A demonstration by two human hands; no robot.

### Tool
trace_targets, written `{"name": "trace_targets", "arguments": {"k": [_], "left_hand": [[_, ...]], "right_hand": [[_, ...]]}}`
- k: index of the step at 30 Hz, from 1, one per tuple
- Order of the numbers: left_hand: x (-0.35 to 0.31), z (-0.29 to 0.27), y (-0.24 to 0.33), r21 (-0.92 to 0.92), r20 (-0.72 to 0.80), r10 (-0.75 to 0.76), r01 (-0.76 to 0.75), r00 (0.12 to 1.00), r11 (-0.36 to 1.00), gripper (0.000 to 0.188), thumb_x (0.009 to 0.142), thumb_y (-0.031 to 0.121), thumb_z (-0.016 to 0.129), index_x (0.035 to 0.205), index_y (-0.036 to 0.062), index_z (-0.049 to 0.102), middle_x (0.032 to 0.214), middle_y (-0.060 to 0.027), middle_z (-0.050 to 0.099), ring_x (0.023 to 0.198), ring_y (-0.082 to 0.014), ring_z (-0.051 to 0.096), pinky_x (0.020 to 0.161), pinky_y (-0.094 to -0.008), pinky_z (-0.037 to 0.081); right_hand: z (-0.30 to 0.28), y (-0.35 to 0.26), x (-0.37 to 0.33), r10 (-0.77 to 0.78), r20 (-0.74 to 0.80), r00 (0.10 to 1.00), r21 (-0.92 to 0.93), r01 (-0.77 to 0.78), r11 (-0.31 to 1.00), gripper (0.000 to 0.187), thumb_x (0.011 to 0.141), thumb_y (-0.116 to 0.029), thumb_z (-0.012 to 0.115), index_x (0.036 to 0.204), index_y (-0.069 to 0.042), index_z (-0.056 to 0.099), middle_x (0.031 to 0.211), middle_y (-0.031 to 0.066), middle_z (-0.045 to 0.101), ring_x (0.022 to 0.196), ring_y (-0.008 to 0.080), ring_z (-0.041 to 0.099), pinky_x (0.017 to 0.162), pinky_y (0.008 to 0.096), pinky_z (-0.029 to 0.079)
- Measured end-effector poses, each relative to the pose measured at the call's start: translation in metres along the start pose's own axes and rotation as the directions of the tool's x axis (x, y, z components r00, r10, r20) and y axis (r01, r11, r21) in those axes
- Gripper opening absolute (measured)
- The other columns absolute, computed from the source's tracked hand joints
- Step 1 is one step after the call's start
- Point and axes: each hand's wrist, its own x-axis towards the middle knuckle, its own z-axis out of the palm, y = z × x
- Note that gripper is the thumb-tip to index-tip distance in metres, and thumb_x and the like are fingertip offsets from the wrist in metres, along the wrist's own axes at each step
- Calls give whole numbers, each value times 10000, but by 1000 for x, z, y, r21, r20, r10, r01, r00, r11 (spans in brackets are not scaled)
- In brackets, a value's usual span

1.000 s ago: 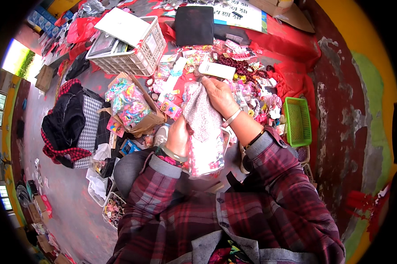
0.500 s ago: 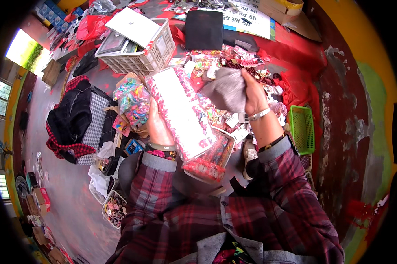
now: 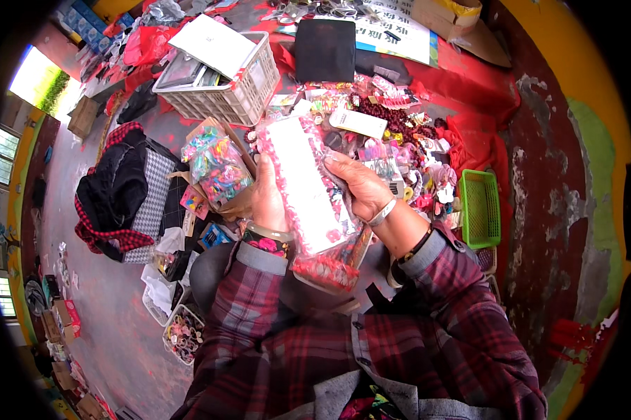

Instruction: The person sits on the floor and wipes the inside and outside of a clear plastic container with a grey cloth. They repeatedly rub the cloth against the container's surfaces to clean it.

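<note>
A long clear pack (image 3: 303, 189) with a white panel and small red-pink pieces along its edges is held up before me, tilted. My left hand (image 3: 268, 199) is closed on its left side, thumb up along the edge. My right hand (image 3: 368, 189) is at its right edge, fingers bent around a grey cloth (image 3: 344, 190) pressed to the pack; most of the cloth is hidden. Just below the pack sits a tub of red packets (image 3: 329, 273). To the left, a clear bag of multicoloured small pieces (image 3: 221, 171) rests in an opened cardboard box.
Beyond my hands, hair ornaments and packets lie heaped on red cloth, with a white box (image 3: 358, 122) among them. A white crate (image 3: 221, 98) and a black square case (image 3: 325, 50) stand farther off. A green basket (image 3: 480, 210) is right; dark clothing (image 3: 116, 182) lies left.
My right hand has come down and left with the grey cloth, from the air beside the pack to its right edge. The pack has shifted slightly right and stands more upright.
</note>
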Motion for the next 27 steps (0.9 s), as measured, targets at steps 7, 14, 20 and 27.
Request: {"name": "trace_targets", "arguments": {"k": [7, 14, 20, 27], "left_hand": [[7, -7, -25, 315, 128, 266, -294, 955, 902, 528, 957, 275, 416, 1397, 13, 286, 1222, -131, 509, 1076, -204, 516, 928, -338, 427], [-8, 11, 7, -327, 390, -133, 272, 911, 905, 751, 881, 645, 374, 1309, 30, 424, 1212, -127, 539, 1055, -262, 554, 906, -408, 459], [32, -93, -69, -243, 306, -42, 121, 951, 963, 739, 906, 628, 283, 1430, 108, 260, 1455, -89, 286, 1337, -228, 264, 1109, -368, 171], [-17, 8, -17, -353, 362, -138, 273, 922, 895, 668, 928, 467, 436, 1424, 56, 257, 1433, -159, 333, 1310, -242, 365, 1072, -380, 308]], "right_hand": [[6, 9, 2, -469, -181, 865, -524, 319, 790, 403, 902, -174, 575, 1259, 1, 507, 934, 41, 631, 809, 96, 580, 718, 252, 480], [48, 32, -31, -427, 347, 835, -908, 413, 67, 441, 863, -215, 595, 1267, -54, 520, 1123, 222, 599, 1079, 326, 576, 914, 393, 418], [58, 16, -37, -67, 762, 644, -613, 685, -394, 552, 780, -400, 659, 1261, -155, 541, 1397, 138, 409, 1361, 393, 237, 1073, 509, 219], [37, -2, -16, -307, 596, 742, -751, 380, -540, 606, 822, -307, 588, 1358, -94, 400, 1438, 203, 311, 1332, 377, 301, 1088, 494, 235]]}}
